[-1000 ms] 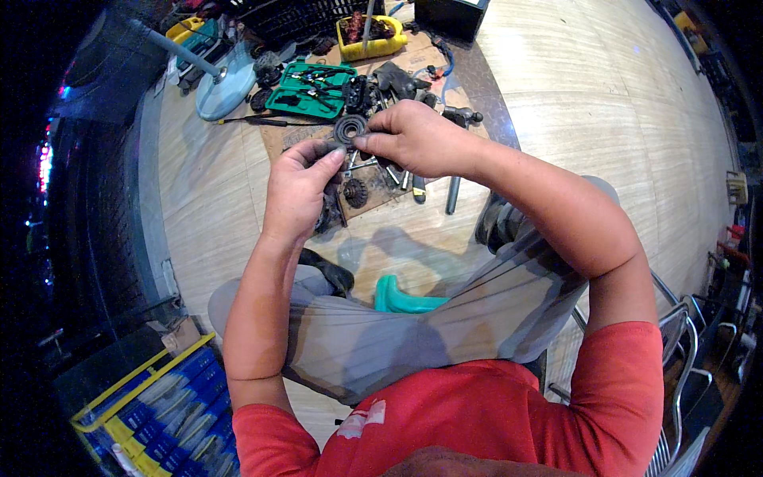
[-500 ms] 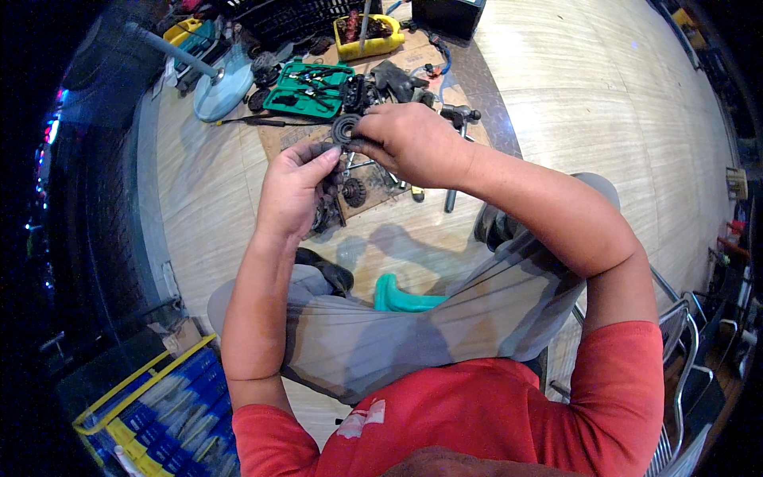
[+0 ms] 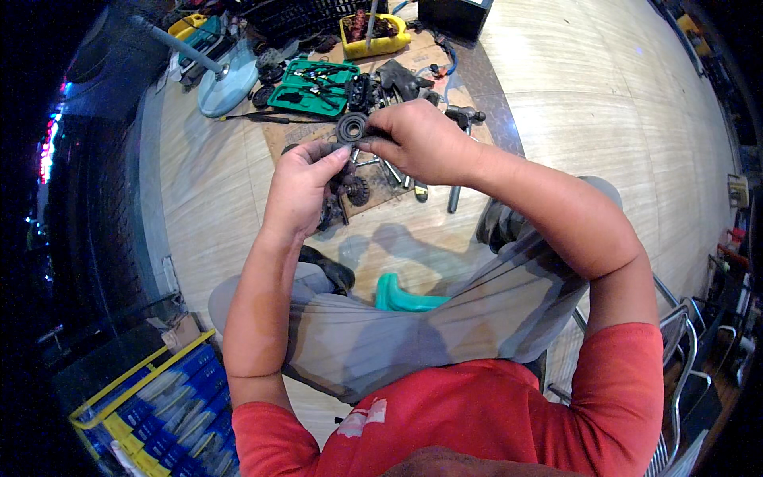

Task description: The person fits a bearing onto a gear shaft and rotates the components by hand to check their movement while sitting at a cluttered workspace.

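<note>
A dark, round metal part with concentric rings (image 3: 351,127) sits between my hands, above the cardboard. My left hand (image 3: 300,187) pinches at its lower edge with thumb and fingertips, which are blackened. From the right, my right hand (image 3: 421,143) grips its side with curled fingers and covers part of it. Below them on the cardboard lies a dark toothed gear (image 3: 358,191). Several metal tools (image 3: 389,171) lie near my right fingers, partly hidden by the hand.
Beyond my hands is an open green tool case (image 3: 314,86) with pliers. A yellow cut-open container (image 3: 373,40) stands farther back. A hammer (image 3: 462,115) lies to the right. At far left is a pale round-based stand (image 3: 228,86). A green plastic piece (image 3: 405,296) shows between my legs.
The view has shifted slightly. My right fingers have drawn back a little from the round part, so more of its rings shows. Both hands stay at it.
</note>
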`<state>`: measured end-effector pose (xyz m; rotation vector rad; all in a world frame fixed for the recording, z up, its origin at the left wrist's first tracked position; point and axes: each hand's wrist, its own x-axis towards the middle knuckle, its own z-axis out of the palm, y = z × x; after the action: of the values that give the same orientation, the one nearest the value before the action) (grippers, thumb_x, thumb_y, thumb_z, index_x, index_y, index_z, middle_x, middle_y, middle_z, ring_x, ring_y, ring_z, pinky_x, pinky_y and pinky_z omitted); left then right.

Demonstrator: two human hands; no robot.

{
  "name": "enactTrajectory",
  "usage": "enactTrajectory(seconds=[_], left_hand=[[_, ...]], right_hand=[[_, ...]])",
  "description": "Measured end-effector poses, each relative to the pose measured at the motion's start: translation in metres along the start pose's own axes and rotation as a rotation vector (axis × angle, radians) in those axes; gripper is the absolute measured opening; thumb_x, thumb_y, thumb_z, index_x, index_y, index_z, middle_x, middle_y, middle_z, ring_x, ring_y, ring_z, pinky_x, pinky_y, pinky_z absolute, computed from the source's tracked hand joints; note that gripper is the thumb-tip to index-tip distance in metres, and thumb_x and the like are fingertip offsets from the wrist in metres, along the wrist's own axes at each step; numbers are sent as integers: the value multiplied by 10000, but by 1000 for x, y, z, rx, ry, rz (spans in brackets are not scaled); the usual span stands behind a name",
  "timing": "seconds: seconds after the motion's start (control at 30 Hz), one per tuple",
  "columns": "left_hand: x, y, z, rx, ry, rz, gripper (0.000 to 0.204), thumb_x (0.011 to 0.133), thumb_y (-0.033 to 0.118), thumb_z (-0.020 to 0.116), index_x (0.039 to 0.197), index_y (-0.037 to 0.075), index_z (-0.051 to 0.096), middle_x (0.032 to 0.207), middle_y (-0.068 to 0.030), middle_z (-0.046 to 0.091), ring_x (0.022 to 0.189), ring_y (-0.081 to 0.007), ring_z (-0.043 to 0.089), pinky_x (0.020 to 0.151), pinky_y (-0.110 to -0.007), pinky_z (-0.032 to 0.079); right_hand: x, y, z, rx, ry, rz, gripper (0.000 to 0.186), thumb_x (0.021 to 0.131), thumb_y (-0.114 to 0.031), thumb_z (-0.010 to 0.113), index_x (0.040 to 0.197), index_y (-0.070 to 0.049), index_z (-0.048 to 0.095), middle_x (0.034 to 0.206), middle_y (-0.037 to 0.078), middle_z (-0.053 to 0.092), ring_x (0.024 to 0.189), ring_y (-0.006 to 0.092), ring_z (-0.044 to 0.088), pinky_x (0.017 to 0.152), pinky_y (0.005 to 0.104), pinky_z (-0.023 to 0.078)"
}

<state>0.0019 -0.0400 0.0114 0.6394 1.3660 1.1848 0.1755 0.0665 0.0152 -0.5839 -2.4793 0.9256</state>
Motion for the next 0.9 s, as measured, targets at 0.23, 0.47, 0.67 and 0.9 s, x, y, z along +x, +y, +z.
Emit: enactTrajectory(seconds=[0.23,0.47,0.67,0.9], left_hand=[[-1,5,2,-70,-6,-33,142,873,98,626,951,-20,618,825,-49,644,695,-114,595,629,-253,489],[-1,0,2,68,30,51,148,872,122,636,937,-11,633,800,-33,642,666,-89,575,585,-225,458],[-2,1,6,-10,4,-9,144,884,132,626,931,-3,640,783,-24,643,674,-83,574,586,-228,456],[-6,6,7,65,46,68,148,882,119,635,937,-17,642,812,-41,652,692,-88,581,634,-228,473]], right_hand=[[-2,4,5,-133,119,-174,204,845,-207,630,804,-8,606,731,192,598,724,382,605,638,453,479],[3,-3,-9,84,-160,138,259,891,-244,602,872,10,651,699,217,598,684,394,601,607,423,469],[1,-1,-11,-30,-55,2,216,861,-226,629,872,-11,649,746,201,611,722,387,601,626,432,473],[0,0,-9,-33,28,-107,222,849,-221,647,857,1,647,744,193,618,709,384,602,622,424,476]])
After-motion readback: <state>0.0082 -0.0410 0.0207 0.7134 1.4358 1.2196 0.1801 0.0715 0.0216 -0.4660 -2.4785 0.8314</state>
